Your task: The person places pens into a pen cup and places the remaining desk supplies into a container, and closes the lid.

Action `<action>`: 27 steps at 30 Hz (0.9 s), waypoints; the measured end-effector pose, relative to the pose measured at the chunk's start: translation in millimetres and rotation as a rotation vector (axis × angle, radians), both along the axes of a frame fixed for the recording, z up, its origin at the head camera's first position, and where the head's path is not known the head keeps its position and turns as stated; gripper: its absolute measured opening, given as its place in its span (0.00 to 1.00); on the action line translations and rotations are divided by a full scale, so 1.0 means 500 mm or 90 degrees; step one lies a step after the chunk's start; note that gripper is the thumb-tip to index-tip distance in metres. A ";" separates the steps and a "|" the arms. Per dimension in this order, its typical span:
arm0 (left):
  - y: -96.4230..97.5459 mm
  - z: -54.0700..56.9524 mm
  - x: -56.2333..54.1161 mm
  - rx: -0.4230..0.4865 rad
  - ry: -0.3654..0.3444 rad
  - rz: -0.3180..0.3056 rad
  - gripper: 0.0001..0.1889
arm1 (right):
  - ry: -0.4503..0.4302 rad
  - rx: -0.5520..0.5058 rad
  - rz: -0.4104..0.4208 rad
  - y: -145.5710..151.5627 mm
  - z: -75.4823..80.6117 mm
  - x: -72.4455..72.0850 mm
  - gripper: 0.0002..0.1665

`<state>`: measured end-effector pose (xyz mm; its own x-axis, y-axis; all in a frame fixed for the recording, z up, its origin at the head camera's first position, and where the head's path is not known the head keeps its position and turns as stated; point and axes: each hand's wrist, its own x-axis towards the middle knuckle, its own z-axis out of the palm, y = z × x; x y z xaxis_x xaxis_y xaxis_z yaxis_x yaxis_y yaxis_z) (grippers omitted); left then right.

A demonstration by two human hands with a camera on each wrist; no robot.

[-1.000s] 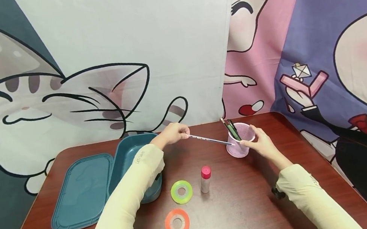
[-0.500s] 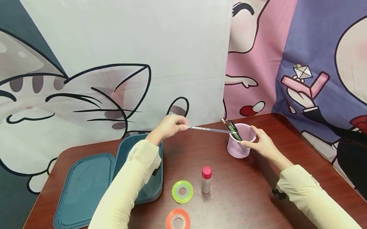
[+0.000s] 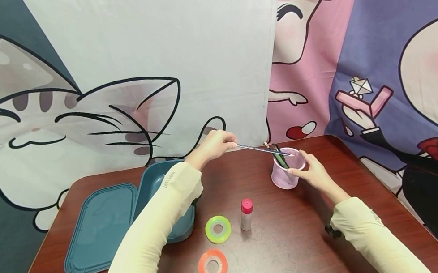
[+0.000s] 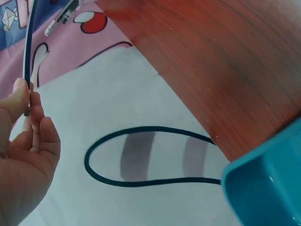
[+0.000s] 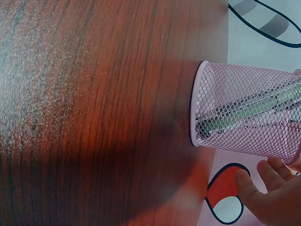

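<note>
My left hand [image 3: 216, 144] pinches a thin blue-and-white pencil [image 3: 258, 148] by one end. In the head view the pencil slants down to the right, its far tip overlapping the mouth of a pink mesh pen holder [image 3: 282, 180]. In the left wrist view, thumb and fingertips meet around the near end of the pencil [image 4: 28, 52]. My right hand [image 3: 313, 171] grips the pen holder at its rim from the right, thumb in front and fingers behind. A green pen [image 3: 280, 161] and other slim writing tools lean inside, also visible through the mesh [image 5: 249, 75].
A teal box [image 3: 181, 231] stands left of centre under my left forearm, its lid [image 3: 100, 231] flat beside it. A green tape roll [image 3: 218, 229], an orange tape roll [image 3: 212, 267] and an upright red-capped glue stick [image 3: 246, 214] occupy the front middle. A printed cloth hangs behind.
My left hand has risen and moved right, lifting the pencil's tip from beside the pen holder's wall up to its mouth. The right hand keeps its hold on the rim.
</note>
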<state>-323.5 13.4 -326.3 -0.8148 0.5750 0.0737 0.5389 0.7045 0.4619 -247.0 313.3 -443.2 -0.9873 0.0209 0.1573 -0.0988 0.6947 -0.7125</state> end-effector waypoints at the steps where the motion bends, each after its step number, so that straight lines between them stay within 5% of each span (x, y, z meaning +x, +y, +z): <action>1: 0.005 0.002 0.001 -0.003 0.002 0.002 0.08 | 0.001 0.001 -0.001 0.000 0.000 0.000 0.49; 20: 0.072 0.009 0.018 0.001 0.057 -0.004 0.05 | 0.001 -0.011 0.004 0.002 -0.005 -0.003 0.49; 27: 0.092 0.014 0.025 -0.041 0.080 -0.014 0.05 | 0.002 -0.011 0.004 0.003 -0.006 -0.003 0.50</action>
